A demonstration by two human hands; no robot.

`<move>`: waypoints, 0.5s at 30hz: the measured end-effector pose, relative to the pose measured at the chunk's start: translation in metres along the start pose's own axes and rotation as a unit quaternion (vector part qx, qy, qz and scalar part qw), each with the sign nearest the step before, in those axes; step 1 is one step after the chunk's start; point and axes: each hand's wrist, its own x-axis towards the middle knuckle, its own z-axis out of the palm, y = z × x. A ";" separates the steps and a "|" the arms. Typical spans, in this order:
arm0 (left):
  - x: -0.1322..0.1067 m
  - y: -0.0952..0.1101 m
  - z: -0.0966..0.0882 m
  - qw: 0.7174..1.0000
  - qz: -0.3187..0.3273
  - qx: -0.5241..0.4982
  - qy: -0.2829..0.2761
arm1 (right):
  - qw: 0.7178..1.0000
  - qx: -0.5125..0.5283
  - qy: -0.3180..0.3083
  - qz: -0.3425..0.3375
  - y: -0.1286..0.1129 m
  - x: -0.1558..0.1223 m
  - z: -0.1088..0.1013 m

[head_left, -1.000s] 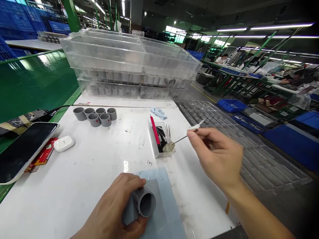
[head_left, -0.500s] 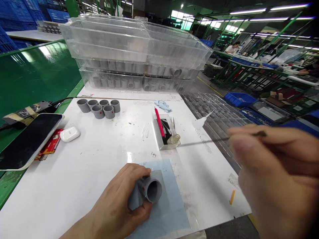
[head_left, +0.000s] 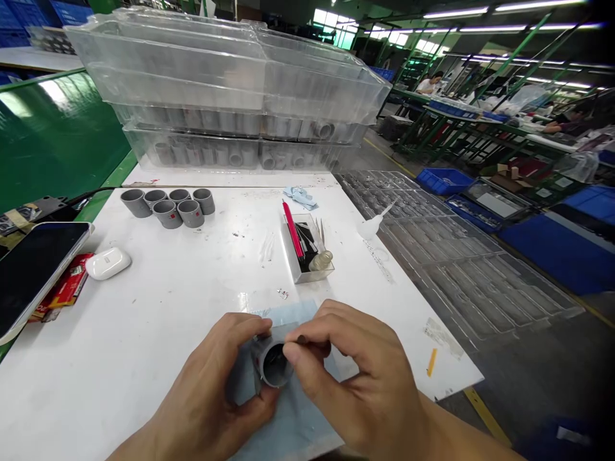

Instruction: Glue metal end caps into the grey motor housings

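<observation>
On the blue sheet [head_left: 294, 410] at the near edge of the white surface [head_left: 120, 365], a grey pipe sleeve [head_left: 271, 362] lay on its side in the left hand [head_left: 206, 390], its open mouth turned toward the camera and slightly right. Whether it touched the sheet could not be told. The left hand's grip was closed, its fingers wrapped over the sleeve's top and its thumb beneath. The right hand [head_left: 358, 378] was nearer the mouth, just beside it on the right, in a closed pinch on a slim tool whose dark shaft [head_left: 301, 339] showed above the fingers; the tool's tip was hidden.

Farther up the surface stood a clear box [head_left: 298, 272] holding a red pen [head_left: 291, 229], with a small glass bottle [head_left: 321, 261] inside it. Five grey sleeves [head_left: 168, 208] stood upright in a cluster to the left, near a white earbud case [head_left: 108, 263] and a phone [head_left: 33, 275]. Stacked clear trays [head_left: 168, 77] of sleeves lined the far edge, and a clear moulded tray [head_left: 446, 256] lay to the right.
</observation>
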 end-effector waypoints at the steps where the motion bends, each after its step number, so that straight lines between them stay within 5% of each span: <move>1: 0.000 0.000 0.000 1.000 -0.001 0.002 0.001 | 1.000 -0.007 -0.001 0.001 0.001 0.000 -0.001; 6: -0.001 -0.001 0.001 1.000 -0.001 0.008 0.009 | 0.999 0.006 0.033 0.023 -0.004 -0.001 -0.013; 15: 0.000 0.002 0.001 1.000 -0.025 0.012 0.014 | 0.955 -0.115 0.274 -0.010 0.017 0.021 -0.054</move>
